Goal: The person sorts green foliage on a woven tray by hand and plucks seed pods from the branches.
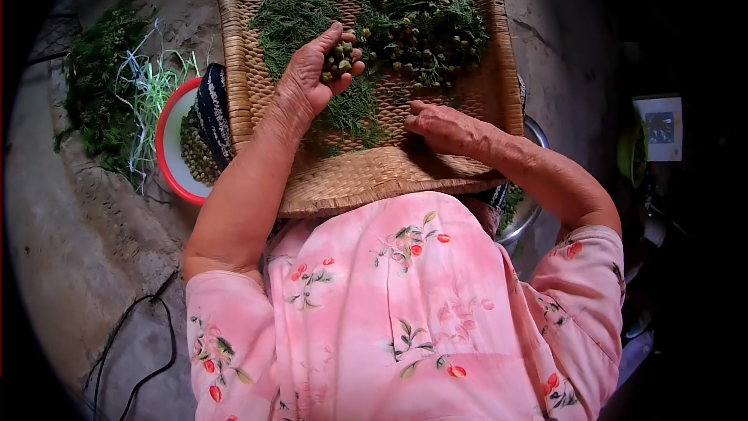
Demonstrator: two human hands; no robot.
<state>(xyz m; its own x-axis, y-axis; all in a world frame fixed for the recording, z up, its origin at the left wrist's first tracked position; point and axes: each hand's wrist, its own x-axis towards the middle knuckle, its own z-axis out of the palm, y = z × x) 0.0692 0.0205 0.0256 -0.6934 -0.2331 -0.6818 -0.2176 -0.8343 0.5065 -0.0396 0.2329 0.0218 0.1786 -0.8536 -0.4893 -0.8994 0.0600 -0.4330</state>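
A woven wicker tray [366, 174] rests across my lap. My left hand [315, 78] is cupped over it, palm up, with its fingers curled round a small heap of round green cones [338, 61]. My right hand [446, 128] hovers low over the near right of the tray, its fingers closed together; whatever they may pinch is hidden. At the tray's far right lies a pile of green cones mixed with leafy sprigs [421, 28]. Feathery green sprigs [292, 17] cover the left part, and more loose greenery [354, 109] lies below my left hand.
On the left, a red-rimmed white basin [166, 144] holds many cones. Beyond it are pale plastic strips [156, 90] and a heap of cut greenery [97, 82]. A metal basin [536, 133] stands partly hidden on the right. A black cable [170, 335] crosses the floor.
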